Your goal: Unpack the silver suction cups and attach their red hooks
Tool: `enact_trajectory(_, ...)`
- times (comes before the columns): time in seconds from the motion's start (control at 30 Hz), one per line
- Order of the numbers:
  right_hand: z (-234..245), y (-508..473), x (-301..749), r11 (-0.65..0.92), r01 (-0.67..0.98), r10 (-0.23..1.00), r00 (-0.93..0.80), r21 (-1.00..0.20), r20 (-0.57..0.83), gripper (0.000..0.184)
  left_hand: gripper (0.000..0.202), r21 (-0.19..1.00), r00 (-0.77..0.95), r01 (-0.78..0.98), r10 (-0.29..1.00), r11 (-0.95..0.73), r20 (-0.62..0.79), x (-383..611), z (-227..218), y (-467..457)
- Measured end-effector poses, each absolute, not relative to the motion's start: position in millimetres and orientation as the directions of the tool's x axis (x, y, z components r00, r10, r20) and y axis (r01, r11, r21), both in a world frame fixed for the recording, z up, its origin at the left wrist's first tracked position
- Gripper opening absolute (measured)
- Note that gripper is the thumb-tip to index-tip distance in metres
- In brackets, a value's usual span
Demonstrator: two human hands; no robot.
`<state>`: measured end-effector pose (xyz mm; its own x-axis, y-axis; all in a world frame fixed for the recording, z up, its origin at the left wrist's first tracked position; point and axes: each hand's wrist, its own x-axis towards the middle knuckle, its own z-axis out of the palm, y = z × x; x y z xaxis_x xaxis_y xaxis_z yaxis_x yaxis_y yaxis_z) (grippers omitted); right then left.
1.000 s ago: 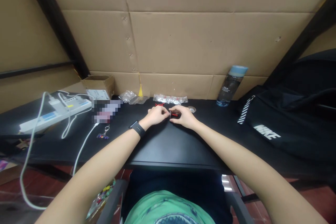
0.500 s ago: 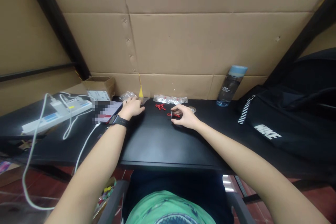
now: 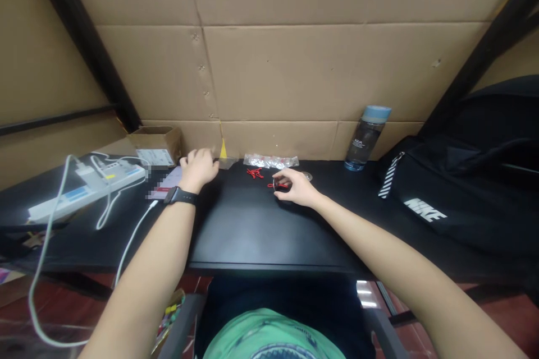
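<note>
While the left hand (image 3: 200, 168) arches, right hand (image 3: 296, 186) curled, forearms (image 3: 370, 238) apart

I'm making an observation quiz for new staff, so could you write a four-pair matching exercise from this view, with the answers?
1. left hand
2. right hand
3. bottle
4. heap of red pieces

A. topped with a light blue lid
B. has a watch at its wrist
C. lying between the two hands
D. holding a red-looped item

Pairs: 1-B, 2-D, 3-A, 4-C
</note>
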<state>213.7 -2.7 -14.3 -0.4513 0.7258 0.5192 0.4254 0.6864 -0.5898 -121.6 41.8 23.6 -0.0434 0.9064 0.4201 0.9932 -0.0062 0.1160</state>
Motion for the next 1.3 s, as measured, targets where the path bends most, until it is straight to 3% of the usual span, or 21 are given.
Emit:
enact_trajectory(0.13, -13, -3, 215, 0.687, 0.424, 0.725, -0.453, -0.589, 0.519, 0.040, 0.044, 0.206, -0.093, 0.976, 0.709, -0.076, 0.699, -115, 44, 26)
enact_trajectory(0.23, -10, -1, 218, 0.688, 0.438, 0.725, -0.438, -0.579, 0.531, 0.041, 0.032, 0.161, 0.034, 0.954, 0.625, -0.253, 0.779, -98, 57, 13)
enact_trajectory(0.3, -7, 1, 223, 0.693, 0.456, 0.721, -0.425, -0.559, 0.547, 0.041, 0.022, 0.068, 0.242, 0.903, 0.633, -0.424, 0.735, -82, 60, 3)
enact_trajectory(0.43, -2, 8, 238, 0.696, 0.496, 0.714, -0.396, -0.520, 0.578, 0.042, 0.025, -0.074, 0.608, 0.717, 0.570, -0.693, 0.553, -40, 51, -13)
enact_trajectory(0.53, 2, 12, 248, 0.688, 0.531, 0.715, -0.384, -0.494, 0.584, 0.042, 0.045, -0.041, 0.745, 0.597, 0.535, -0.801, 0.398, -18, 38, -20)
enact_trajectory(0.63, 6, 13, 254, 0.682, 0.556, 0.717, -0.383, -0.474, 0.582, 0.041, 0.071, 0.101, 0.760, 0.577, 0.578, -0.811, 0.298, -13, 28, -19)
enact_trajectory(0.83, 10, 11, 256, 0.694, 0.549, 0.705, -0.386, -0.466, 0.595, 0.038, 0.086, 0.286, 0.762, 0.554, 0.614, -0.782, 0.205, -24, 22, -12)
enact_trajectory(1.17, 4, 5, 241, 0.697, 0.554, 0.704, -0.408, -0.456, 0.581, 0.042, 0.097, 0.160, 0.821, 0.520, 0.543, -0.839, 0.175, -21, 30, -22)
enact_trajectory(1.3, 1, 5, 236, 0.661, 0.571, 0.735, -0.359, -0.488, 0.575, 0.039, 0.095, 0.183, 0.797, 0.545, 0.574, -0.818, 0.189, -19, 26, -20)
